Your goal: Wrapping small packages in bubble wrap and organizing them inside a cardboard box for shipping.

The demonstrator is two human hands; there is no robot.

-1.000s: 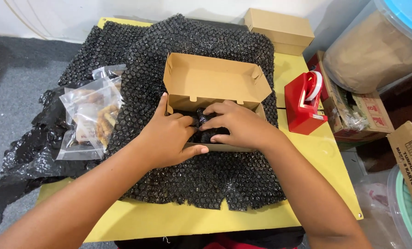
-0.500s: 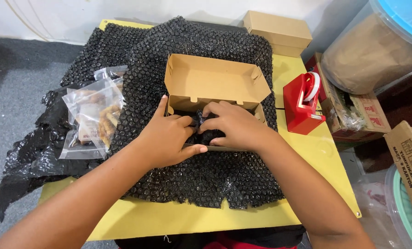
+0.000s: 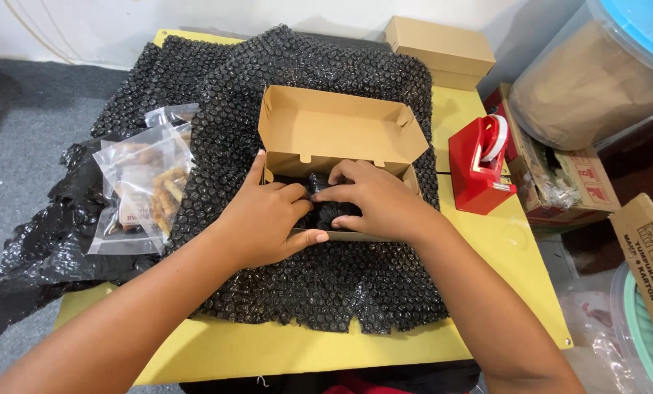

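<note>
An open brown cardboard box (image 3: pixel 341 131) with its lid tilted back lies on a sheet of black bubble wrap (image 3: pixel 319 284) spread over a yellow table (image 3: pixel 253 350). Inside the box sits a bundle wrapped in black bubble wrap (image 3: pixel 325 211). My left hand (image 3: pixel 264 219) and my right hand (image 3: pixel 377 201) both rest in the box and press on that bundle, fingers curled over it. Most of the bundle is hidden beneath my hands.
Clear plastic bags of snacks (image 3: pixel 147 182) lie at the left on more black wrap. A red tape dispenser (image 3: pixel 479 164) stands to the right of the box. A shut cardboard box (image 3: pixel 439 51) sits at the back. Cartons and a large plastic tub (image 3: pixel 596 80) crowd the right side.
Both hands stay on the wrapped bundle in the box; the fingers have shifted only slightly.
</note>
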